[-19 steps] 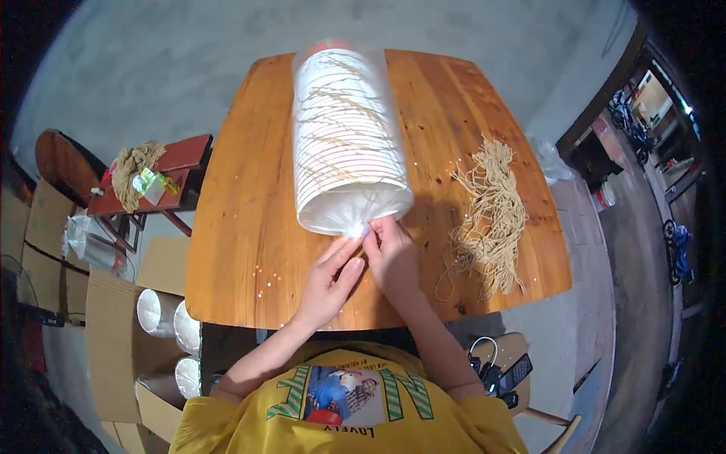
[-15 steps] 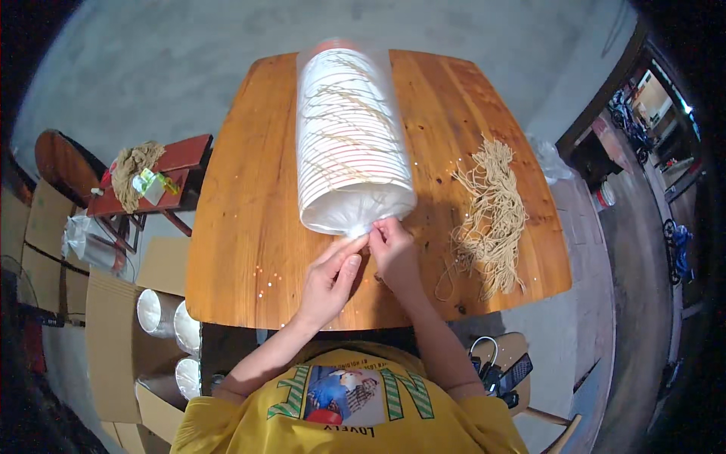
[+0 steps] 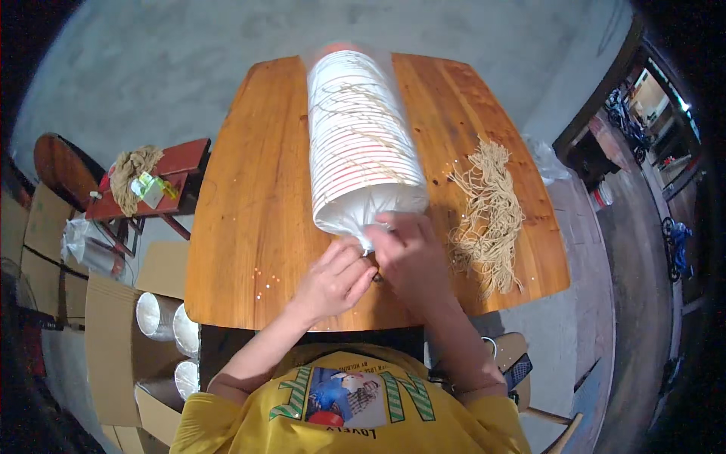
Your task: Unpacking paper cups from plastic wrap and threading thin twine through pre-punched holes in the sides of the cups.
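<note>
A long stack of white paper tubs [image 3: 363,132] with red bands lies on its side on the wooden table [image 3: 246,159], inside a clear plastic bag [image 3: 355,208]. Tan strands show across the stack's upper side. At the near end the bag's mouth is bunched together. My left hand [image 3: 333,281] closes on the gathered plastic from the left, fingers curled. From the right, my right hand [image 3: 412,257] pinches the same gathered part; its fingertips are partly hidden behind the hand. Right of the stack lies a loose bundle of tan string [image 3: 490,219].
Small pale and orange bits dot the table at left. Below the table's left edge, a cardboard box [image 3: 113,340] holds several wrapped tub stacks [image 3: 155,314]. A red bench [image 3: 185,163] with string and a small packet stands farther left. A stool [image 3: 513,348] sits at lower right.
The near end of the stack has shifted slightly right. My right hand has moved right and turned over the bag's neck, while my left fingers have curled in more.
</note>
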Tool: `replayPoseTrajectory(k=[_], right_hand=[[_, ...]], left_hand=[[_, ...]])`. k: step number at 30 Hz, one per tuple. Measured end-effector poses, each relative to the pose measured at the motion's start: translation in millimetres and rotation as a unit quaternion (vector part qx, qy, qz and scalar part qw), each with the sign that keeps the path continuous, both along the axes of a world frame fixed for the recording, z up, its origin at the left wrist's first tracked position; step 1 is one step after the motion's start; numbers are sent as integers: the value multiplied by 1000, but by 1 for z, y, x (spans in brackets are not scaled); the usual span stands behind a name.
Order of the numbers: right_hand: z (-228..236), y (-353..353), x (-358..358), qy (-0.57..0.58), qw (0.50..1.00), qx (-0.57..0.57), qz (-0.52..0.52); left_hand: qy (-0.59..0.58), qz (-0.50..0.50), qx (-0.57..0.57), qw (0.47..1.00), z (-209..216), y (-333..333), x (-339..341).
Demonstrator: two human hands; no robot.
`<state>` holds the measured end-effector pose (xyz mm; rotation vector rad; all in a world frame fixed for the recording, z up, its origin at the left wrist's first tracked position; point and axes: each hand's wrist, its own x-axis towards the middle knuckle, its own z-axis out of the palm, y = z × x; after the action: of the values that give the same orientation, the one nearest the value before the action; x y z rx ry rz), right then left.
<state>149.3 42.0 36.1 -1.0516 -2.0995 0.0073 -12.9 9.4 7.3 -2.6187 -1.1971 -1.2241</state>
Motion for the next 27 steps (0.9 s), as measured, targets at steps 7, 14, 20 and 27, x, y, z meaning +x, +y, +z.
replayPoseTrajectory(k=[7,14,20,27], right_hand=[[-6,25,7,23,991,79,107],[-8,29,10,23,985,90,148],[-19,30,-3,17,991,100,85],[-12,31,2,-4,988,105,110]], left_hand=[[5,3,13,1000,-1,-3,1],[8,4,22,1000,0,-4,2],[22,17,16,999,-4,-9,2],[62,78,4,995,-1,-23,-6]])
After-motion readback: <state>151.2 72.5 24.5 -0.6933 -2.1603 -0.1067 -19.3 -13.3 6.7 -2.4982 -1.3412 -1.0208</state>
